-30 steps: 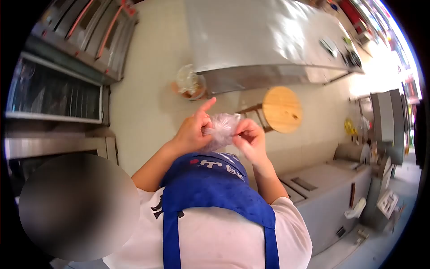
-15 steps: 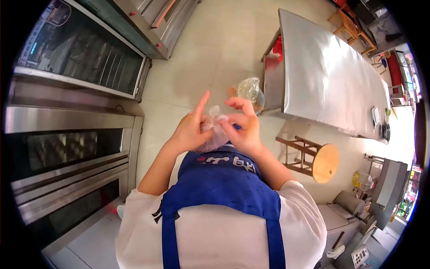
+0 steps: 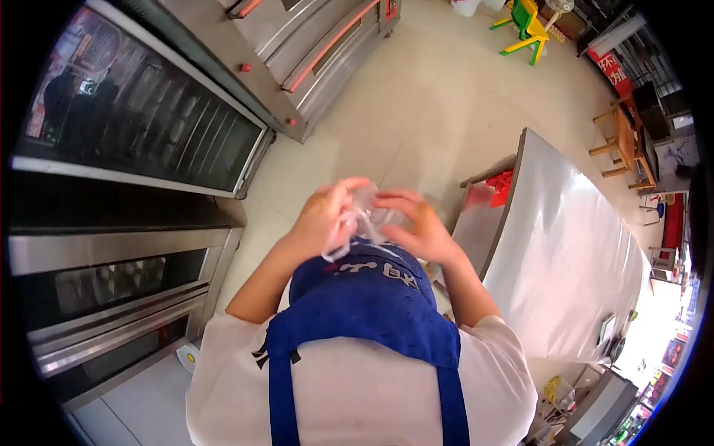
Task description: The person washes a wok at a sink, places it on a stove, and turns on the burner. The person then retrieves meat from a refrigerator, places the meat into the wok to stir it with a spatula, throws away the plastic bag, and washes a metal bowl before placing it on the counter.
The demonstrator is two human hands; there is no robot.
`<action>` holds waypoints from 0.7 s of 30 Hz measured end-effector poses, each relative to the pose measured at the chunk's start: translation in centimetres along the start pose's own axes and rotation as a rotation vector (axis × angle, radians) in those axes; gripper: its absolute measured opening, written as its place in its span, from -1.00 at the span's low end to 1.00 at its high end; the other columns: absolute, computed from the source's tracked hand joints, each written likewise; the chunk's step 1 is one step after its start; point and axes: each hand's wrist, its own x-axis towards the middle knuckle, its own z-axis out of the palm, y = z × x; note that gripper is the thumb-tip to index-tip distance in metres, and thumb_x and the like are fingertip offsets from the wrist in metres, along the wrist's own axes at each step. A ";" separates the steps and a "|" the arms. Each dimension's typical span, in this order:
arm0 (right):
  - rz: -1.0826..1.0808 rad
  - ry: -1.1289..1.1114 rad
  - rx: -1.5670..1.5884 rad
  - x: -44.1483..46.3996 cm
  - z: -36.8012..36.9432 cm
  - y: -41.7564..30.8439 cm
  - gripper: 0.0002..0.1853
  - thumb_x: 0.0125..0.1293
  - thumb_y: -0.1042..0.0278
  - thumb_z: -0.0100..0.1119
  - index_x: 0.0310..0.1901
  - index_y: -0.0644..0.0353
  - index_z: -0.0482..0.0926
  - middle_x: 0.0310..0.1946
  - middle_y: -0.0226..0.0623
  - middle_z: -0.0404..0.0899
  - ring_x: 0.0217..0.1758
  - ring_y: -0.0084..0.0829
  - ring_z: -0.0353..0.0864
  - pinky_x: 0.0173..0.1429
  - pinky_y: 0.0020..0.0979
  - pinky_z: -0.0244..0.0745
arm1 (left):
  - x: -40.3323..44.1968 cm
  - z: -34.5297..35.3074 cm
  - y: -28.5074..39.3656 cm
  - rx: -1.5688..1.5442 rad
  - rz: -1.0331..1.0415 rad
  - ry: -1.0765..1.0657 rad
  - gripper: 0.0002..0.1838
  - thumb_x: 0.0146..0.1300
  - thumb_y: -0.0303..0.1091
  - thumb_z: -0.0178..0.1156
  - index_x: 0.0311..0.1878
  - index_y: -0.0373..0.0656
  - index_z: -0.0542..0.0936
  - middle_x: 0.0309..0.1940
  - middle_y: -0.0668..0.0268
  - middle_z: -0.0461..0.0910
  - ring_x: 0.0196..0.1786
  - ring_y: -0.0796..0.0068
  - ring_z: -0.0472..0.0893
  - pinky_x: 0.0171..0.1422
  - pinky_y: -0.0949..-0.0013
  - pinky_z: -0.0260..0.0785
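The bag (image 3: 366,207) is of thin, see-through plastic, whitish and a little shiny. It is crumpled, with many soft folds. It is in the air, between the left hand (image 3: 324,221) and the right hand (image 3: 420,227), just above the top of the apron (image 3: 361,297) in the view. A narrow, pale loop of it hangs down beside the left fingers. The fingers hide a part of it, and its opening cannot be told clearly.

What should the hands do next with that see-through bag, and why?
I think the left hand should gently gather in the loose white loop. It dangles below the fingers, while the bag sits between both hands. The right hand could steady the bag, since it's already beside it.
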 end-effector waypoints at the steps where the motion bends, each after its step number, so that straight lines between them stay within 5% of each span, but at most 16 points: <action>1: 0.010 -0.008 0.001 2.1 -0.2 -0.1 -0.53 0.04 0.26 0.26 0.02 0.21 0.48 0.09 -0.10 0.42 0.16 -0.07 0.36 0.24 -0.17 0.23 | 2.0 -0.5 -0.5 -0.011 -0.107 -0.016 -0.29 -0.19 -0.59 0.16 0.19 -0.26 0.27 -0.63 0.30 0.38 -0.47 0.27 0.44 -0.14 0.27 0.31; 5: -0.112 0.034 -0.099 10.6 -4.6 2.9 -0.34 -0.09 0.26 0.31 0.12 0.16 0.36 0.19 -0.14 0.32 0.18 -0.07 0.32 0.27 -0.16 0.18 | 11.2 -1.4 -4.4 -0.140 -0.051 0.122 -0.13 -0.19 -0.61 0.13 0.33 -0.28 0.11 -0.69 0.33 0.30 -0.56 0.31 0.37 -0.21 0.34 0.32; 7: -0.098 -0.031 -0.145 13.7 -7.3 6.0 -0.41 -0.07 0.30 0.28 0.08 0.19 0.40 0.16 -0.15 0.36 0.18 -0.07 0.32 0.26 -0.13 0.19 | 15.5 -2.2 -6.8 -0.199 -0.061 0.104 -0.11 -0.19 -0.61 0.12 0.35 -0.27 0.07 -0.69 0.33 0.30 -0.57 0.32 0.37 -0.21 0.35 0.31; 12: 0.104 0.249 0.054 20.2 -12.7 14.0 -0.70 0.00 0.46 0.18 -0.16 0.18 0.56 -0.09 -0.19 0.54 0.01 -0.13 0.45 0.17 -0.21 0.29 | 28.5 -2.5 -12.7 -0.246 -0.041 -0.229 -0.07 -0.17 -0.61 0.10 0.39 -0.23 0.00 -0.69 0.33 0.32 -0.58 0.34 0.36 -0.27 0.38 0.30; 15: 0.037 0.354 -0.210 24.8 -17.6 15.5 -0.81 0.00 0.46 0.18 -0.27 0.15 0.58 -0.24 -0.23 0.57 -0.13 -0.16 0.51 0.11 -0.21 0.30 | 37.6 -2.7 -14.3 -0.254 0.188 -0.309 -0.09 -0.12 -0.59 0.09 0.40 -0.22 -0.02 -0.69 0.41 0.21 -0.58 0.55 0.27 -0.41 0.50 0.19; 17: 0.161 0.387 -0.487 26.3 -20.8 16.5 -0.87 -0.01 0.43 0.23 -0.36 0.11 0.57 -0.33 -0.30 0.56 -0.20 -0.20 0.50 -0.02 -0.23 0.32 | 42.9 -2.1 -15.2 -0.349 0.150 -0.377 -0.14 -0.15 -0.59 0.10 0.36 -0.22 0.09 -0.72 0.29 0.30 -0.64 0.31 0.34 -0.46 0.34 0.25; 21: 0.321 0.722 -0.742 27.8 -28.2 20.7 -0.88 -0.02 0.40 0.25 -0.38 0.05 0.57 -0.41 -0.42 0.56 -0.26 -0.31 0.49 -0.05 -0.29 0.30 | 55.4 -1.2 -15.5 -0.263 0.270 -0.550 -0.19 -0.11 -0.53 0.05 0.34 -0.19 0.11 -0.71 0.29 0.32 -0.65 0.31 0.33 -0.51 0.31 0.23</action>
